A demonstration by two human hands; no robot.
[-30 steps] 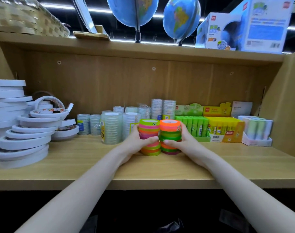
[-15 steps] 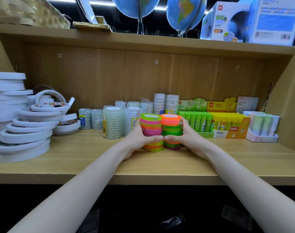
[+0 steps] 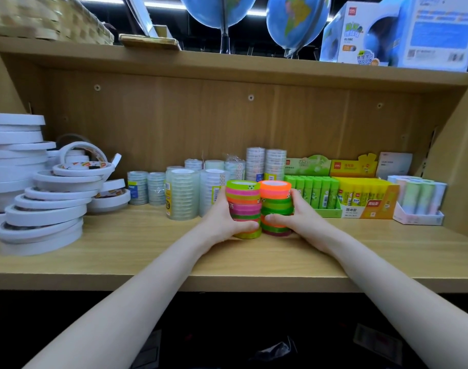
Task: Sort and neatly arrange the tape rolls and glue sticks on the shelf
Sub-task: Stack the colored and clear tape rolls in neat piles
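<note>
Both neon tape stacks stand upright on the shelf board [image 3: 254, 259], touching each other, just in front of the clear tape rolls [image 3: 182, 194]. Left hand [image 3: 222, 222] wraps the left neon stack [image 3: 243, 206], thumb across its front, fingers behind; right hand [image 3: 296, 217] grips the right neon stack [image 3: 277, 203] the same way.

Risks, judged: rolls are loose discs — a push low down could shear the columns and fan them out. Sliding back could knock the clear tape rolls; drifting right of them could clip the green glue stick box [image 3: 315, 198]. Uneven squeeze — one stack tilts into the other.
</note>
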